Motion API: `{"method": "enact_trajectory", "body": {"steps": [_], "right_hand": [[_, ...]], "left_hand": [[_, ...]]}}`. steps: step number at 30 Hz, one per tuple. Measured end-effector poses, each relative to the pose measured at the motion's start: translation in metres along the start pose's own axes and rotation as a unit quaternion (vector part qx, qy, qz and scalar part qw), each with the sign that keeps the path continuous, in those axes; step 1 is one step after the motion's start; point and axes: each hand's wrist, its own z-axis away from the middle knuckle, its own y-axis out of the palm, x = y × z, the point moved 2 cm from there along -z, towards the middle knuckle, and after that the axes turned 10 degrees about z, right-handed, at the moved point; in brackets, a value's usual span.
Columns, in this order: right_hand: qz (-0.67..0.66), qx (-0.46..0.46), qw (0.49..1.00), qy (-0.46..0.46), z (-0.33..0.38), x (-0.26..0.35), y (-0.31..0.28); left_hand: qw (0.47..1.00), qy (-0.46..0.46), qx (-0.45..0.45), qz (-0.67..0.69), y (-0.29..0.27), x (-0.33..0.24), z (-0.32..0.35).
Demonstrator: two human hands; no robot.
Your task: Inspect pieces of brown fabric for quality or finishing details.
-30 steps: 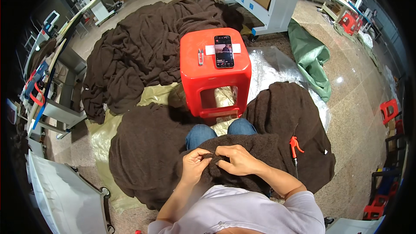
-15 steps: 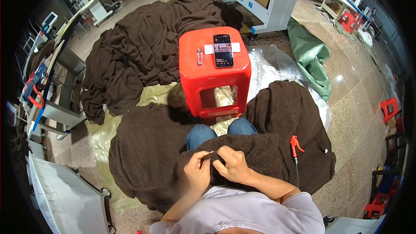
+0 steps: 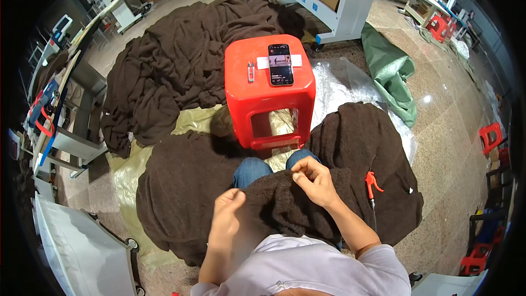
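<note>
A dark brown fluffy cloth (image 3: 285, 205) lies across my lap, its upper edge stretched between my two hands. At its left end my left hand (image 3: 226, 211) pinches the edge between thumb and fingers. Further up and to the right, my right hand (image 3: 318, 183) is closed on the same edge, with its fingers bent. Folds sag in the middle of the cloth. The tips of some fingers are hidden, and blur softens the left hand.
A red plastic stool (image 3: 268, 93) stands ahead, bearing a phone (image 3: 281, 66) and small thread snips (image 3: 251, 72). Brown cloth heaps (image 3: 170, 71) surround me. A red air blow gun (image 3: 373, 185) rests on the right heap. A white cart (image 3: 82, 246) stands at the lower left.
My hands have moved apart from close together over the cloth: the left down and leftward, the right up and rightward. The cloth's edge is now spread between them.
</note>
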Motion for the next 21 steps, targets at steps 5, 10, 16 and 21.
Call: {"method": "enact_trajectory", "body": {"steps": [5, 10, 16, 21], "right_hand": [[0.201, 0.045, 0.962, -0.179, -0.004, 0.047, 0.020], [0.111, 0.195, 0.961, -0.160, -0.002, 0.037, 0.032], [0.109, 0.128, 0.979, -0.117, 0.007, 0.024, 0.029], [0.122, 0.000, 0.989, -0.086, -0.006, 0.010, 0.029]], "left_hand": [[0.974, 0.107, 0.024, -0.196, 0.030, -0.022, 0.000], [0.930, 0.136, 0.098, -0.326, 0.043, -0.019, -0.001], [0.974, 0.066, 0.062, -0.208, 0.028, 0.001, -0.003], [0.952, 0.004, 0.085, -0.294, 0.034, -0.007, -0.012]]}}
